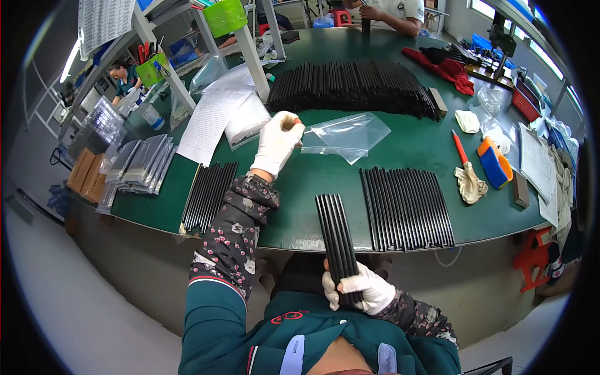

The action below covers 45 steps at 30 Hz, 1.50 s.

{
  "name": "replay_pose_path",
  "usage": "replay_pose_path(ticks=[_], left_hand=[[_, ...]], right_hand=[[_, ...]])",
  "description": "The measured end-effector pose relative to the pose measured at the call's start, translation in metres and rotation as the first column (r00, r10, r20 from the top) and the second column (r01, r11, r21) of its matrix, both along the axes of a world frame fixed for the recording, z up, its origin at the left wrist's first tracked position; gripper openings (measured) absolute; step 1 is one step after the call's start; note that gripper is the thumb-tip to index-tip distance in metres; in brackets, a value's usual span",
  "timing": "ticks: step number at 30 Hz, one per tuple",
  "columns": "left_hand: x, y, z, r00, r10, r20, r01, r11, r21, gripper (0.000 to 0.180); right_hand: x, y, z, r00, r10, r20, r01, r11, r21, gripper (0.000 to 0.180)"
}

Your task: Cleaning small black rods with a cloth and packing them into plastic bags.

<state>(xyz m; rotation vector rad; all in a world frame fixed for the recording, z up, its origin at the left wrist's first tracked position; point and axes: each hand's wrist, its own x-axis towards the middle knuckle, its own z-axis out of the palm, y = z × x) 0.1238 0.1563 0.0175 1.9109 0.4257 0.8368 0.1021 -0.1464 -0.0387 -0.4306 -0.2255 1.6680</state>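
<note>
My left hand (278, 145), in a white glove with bare fingertips, pinches the left end of a clear plastic bag (350, 134) above the green table. A flat bundle of several slim black rods (335, 228) stands tilted at the table's front edge, close to my body. Around its lower end closes my gloved right hand (370, 291). To the right of the bundle, a row of black rods (407, 209) lies side by side. Another, smaller row of rods (210, 197) lies left of my left forearm.
A long heap of black rods (350, 87) spans the far side of the green table (300, 215). Printed sheets (209, 125) and packed bags (142, 162) lie left. A red-handled tool (460, 149) and an orange-blue block (494, 164) lie right. A person (400, 15) sits opposite.
</note>
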Motion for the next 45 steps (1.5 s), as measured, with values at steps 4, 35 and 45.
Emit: replay_pose_path(ticks=[4,35,45], left_hand=[[0.000,0.003,-0.012,0.865,0.108,-0.490,0.251,0.753,0.609,0.032],[-0.094,-0.094,-0.008,0.993,-0.009,-0.118,0.080,0.788,0.610,0.009],[-0.153,-0.131,-0.040,0.885,0.339,-0.320,0.086,0.555,0.827,0.010]], right_hand=[[0.005,-0.019,-0.009,1.000,-0.023,0.008,0.023,0.998,-0.055,0.053],[-0.003,-0.016,-0.002,0.963,-0.026,0.267,0.051,0.995,-0.086,0.047],[-0.006,-0.021,-0.009,0.980,-0.192,0.059,0.190,0.981,0.030,0.048]])
